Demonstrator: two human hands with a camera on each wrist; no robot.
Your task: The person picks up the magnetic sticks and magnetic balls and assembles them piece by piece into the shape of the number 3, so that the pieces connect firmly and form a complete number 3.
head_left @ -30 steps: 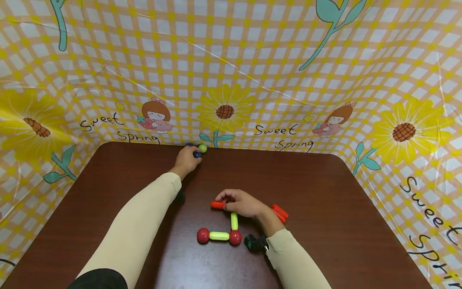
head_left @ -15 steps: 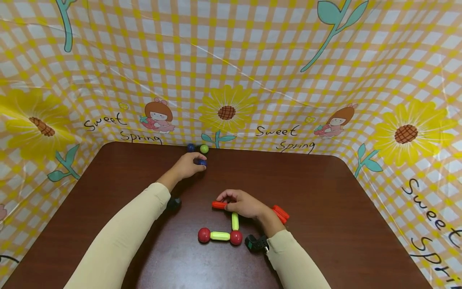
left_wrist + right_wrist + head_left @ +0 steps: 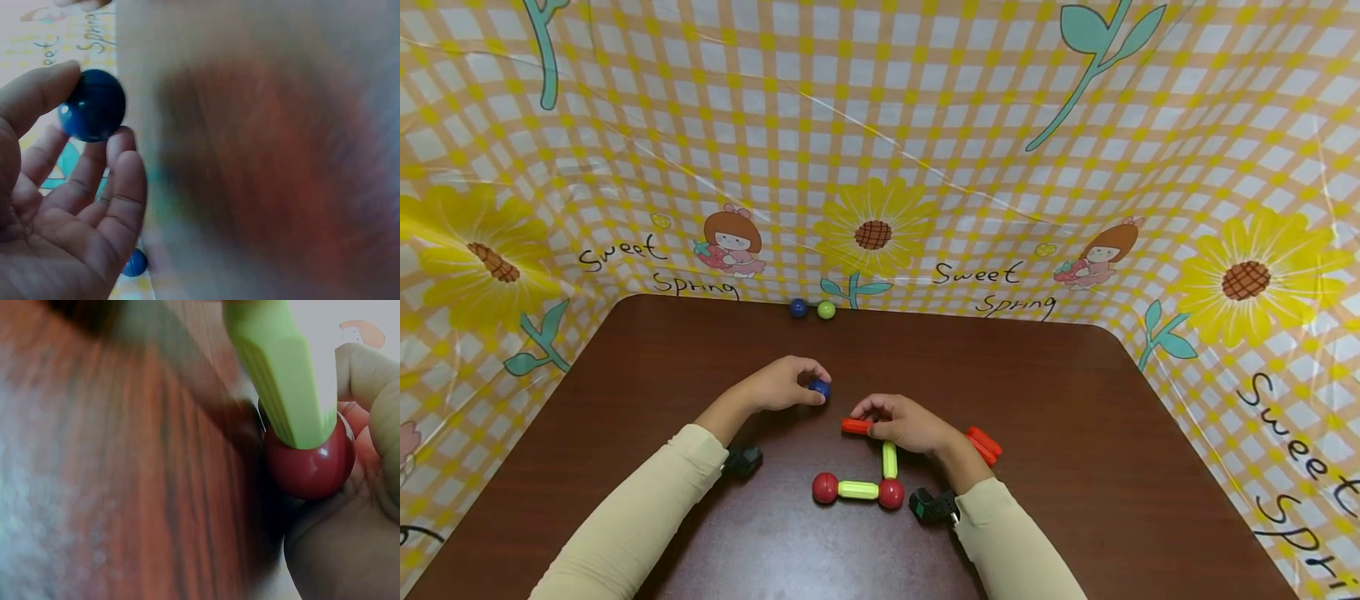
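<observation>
A dark blue ball (image 3: 821,389) is pinched between the thumb and fingers of my left hand (image 3: 781,384), above the middle of the table. My right hand (image 3: 905,422) grips a glossy red ball (image 3: 312,467), hidden under the fingers in the head view. A yellow-green ribbed stick (image 3: 890,461) joins that ball to a red corner ball (image 3: 891,493). From there another yellow-green stick (image 3: 858,490) runs left to a red end ball (image 3: 825,488). An orange-red stick (image 3: 856,426) pokes out leftward from beneath the right hand; its inner end is hidden.
At the table's far edge sit a blue ball (image 3: 798,308) and a light green ball (image 3: 826,310). Loose orange-red sticks (image 3: 984,445) lie just right of the right wrist. A checked cloth (image 3: 880,125) rises behind and beside the brown table (image 3: 1037,383).
My left hand has brought the blue ball from the far edge toward me, close to the right hand. The right hand and the joined sticks and balls have stayed put.
</observation>
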